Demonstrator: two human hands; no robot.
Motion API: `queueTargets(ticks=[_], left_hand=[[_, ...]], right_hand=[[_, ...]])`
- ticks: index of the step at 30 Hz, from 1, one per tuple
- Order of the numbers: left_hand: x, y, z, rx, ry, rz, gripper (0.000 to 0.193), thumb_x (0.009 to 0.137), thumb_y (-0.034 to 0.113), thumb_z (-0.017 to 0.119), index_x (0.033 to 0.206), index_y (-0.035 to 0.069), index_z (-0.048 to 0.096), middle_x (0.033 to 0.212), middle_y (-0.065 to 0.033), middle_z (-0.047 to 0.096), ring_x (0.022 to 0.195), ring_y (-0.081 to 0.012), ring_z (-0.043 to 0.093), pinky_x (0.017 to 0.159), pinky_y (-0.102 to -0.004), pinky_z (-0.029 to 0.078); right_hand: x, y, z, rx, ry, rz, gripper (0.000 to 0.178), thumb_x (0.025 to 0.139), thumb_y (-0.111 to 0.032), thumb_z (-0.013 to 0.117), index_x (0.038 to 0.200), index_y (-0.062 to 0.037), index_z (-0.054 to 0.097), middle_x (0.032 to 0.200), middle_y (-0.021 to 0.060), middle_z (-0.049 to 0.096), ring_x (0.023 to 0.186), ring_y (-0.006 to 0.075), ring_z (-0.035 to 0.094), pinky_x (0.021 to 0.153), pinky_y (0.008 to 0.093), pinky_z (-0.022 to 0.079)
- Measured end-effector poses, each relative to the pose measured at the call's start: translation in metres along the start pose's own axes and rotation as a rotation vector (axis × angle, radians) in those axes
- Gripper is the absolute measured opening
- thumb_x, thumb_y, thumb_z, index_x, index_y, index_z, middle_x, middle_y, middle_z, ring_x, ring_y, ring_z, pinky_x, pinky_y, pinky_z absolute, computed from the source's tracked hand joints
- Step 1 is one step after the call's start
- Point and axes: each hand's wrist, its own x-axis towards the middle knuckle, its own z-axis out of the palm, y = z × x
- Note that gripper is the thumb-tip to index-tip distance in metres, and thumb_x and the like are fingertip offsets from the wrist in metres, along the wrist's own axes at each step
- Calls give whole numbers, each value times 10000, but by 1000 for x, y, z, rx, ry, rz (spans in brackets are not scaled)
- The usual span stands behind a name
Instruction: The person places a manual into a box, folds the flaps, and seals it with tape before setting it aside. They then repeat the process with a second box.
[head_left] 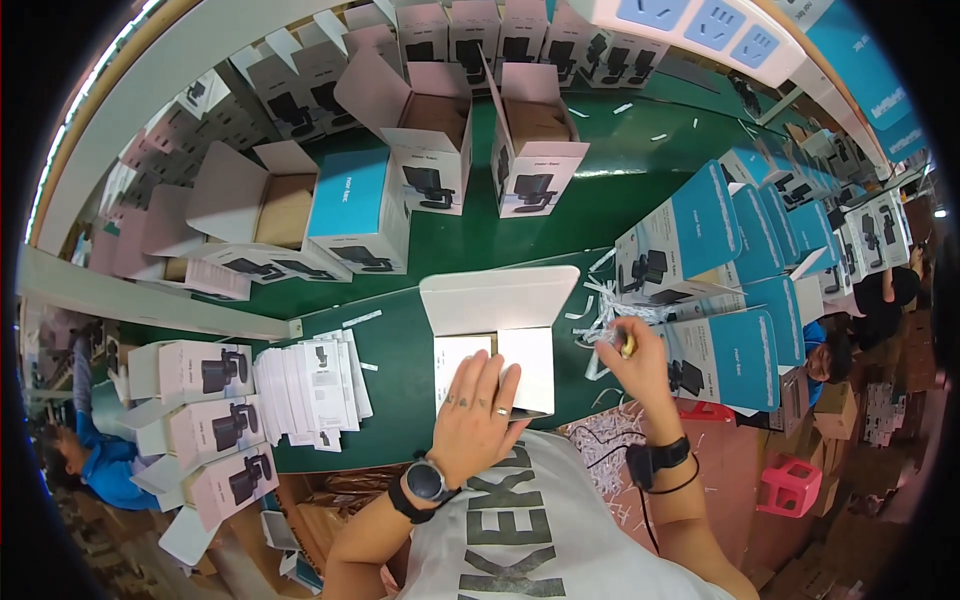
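An open white carton (500, 300) stands at the table's front edge before me, its lid raised at the back. My left hand (472, 410) lies over the carton's inner flaps with its fingers stretched out, a ring on one of them. To the right of the carton, my right hand (640, 365) is raised near a heap of white paper strips (607, 310). Its thumb and fingers are curled together, with something small and yellowish at the fingertips that I cannot make out.
Printed leaflets (315, 390) lie stacked left of the carton. Blue-lidded boxes (725, 350) crowd the right side. Open cartons (435, 150) and a closed blue-topped box (352, 195) stand farther back. A socket strip (715, 25) hangs above. Co-workers sit at both sides.
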Motion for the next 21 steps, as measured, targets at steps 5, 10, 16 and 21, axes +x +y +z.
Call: queueTargets(ticks=[5,10,16,21], left_hand=[[-12,-1,0,255,-54,81,667,904,223,684,1480,-47,486,1523,-255,468,1458,-460,419,1229,-539,322],[-14,-17,14,152,17,118,534,926,191,641,1403,-37,566,1440,-256,552,1397,-417,504,1227,-519,341],[-30,-27,24,159,1,155,464,971,208,525,1375,-11,586,1408,-213,598,1395,-371,521,1266,-507,282],[-32,-28,25,137,8,164,467,960,211,539,1367,-10,601,1386,-201,614,1385,-367,530,1259,-509,296]], right_hand=[[-2,-33,-6,-131,-27,-255,249,868,-134,786,1097,-48,737,871,130,692,793,302,693,686,394,543],[0,-126,70,-70,42,-579,175,842,-115,800,1002,-71,745,915,91,717,824,302,703,733,399,552],[24,-146,122,-162,85,-769,117,805,-124,789,901,-99,726,860,37,673,772,269,666,665,390,518],[24,-144,127,-165,32,-795,101,791,-119,789,860,-103,718,858,28,668,769,256,664,667,383,516]])
